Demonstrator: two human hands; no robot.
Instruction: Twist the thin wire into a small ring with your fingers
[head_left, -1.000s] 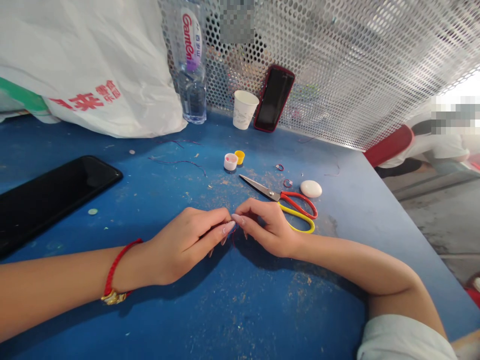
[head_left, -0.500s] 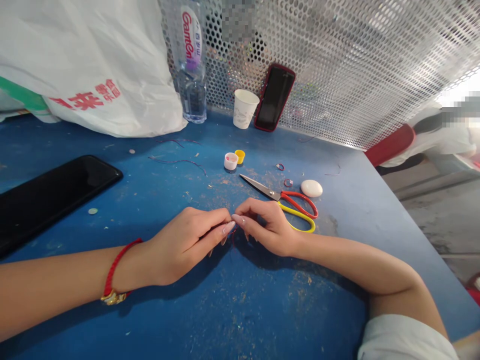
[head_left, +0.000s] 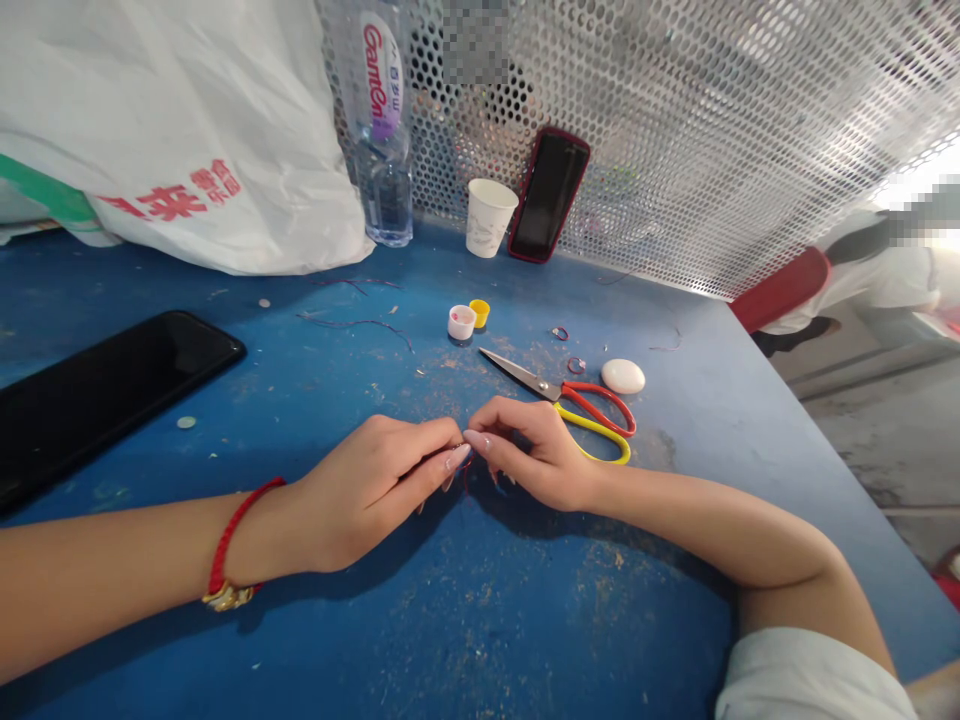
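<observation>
- We see a thin red thread [head_left: 466, 470] at frame centre, pinched between both hands, just above the blue table [head_left: 480, 620].
- Left hand [head_left: 367, 490]: thumb & forefinger closed on the thread; right hand [head_left: 536, 450] likewise, fingertips of the 2 hands nearly touching.
- We judge the thread v. light, limp, prob. frays and slips; best held close to its end w/ fingertips. How long it is, we can't tell.
- Just right of the hands: 1 pair of scissors [head_left: 577, 405], red/yellow handles; the right hand hides part of the yellow loop.
- Above it: 2 small rings [head_left: 560, 334], 1 white oval pebble-like piece [head_left: 622, 376], 2 bottle caps [head_left: 461, 322].
- Upper frame: 1 paper cup [head_left: 490, 217], 1 water bottle [head_left: 382, 130], 1 plastic bag [head_left: 180, 130].
- 2 phones [head_left: 105, 390]: one at left, one leaning on the mesh.
</observation>
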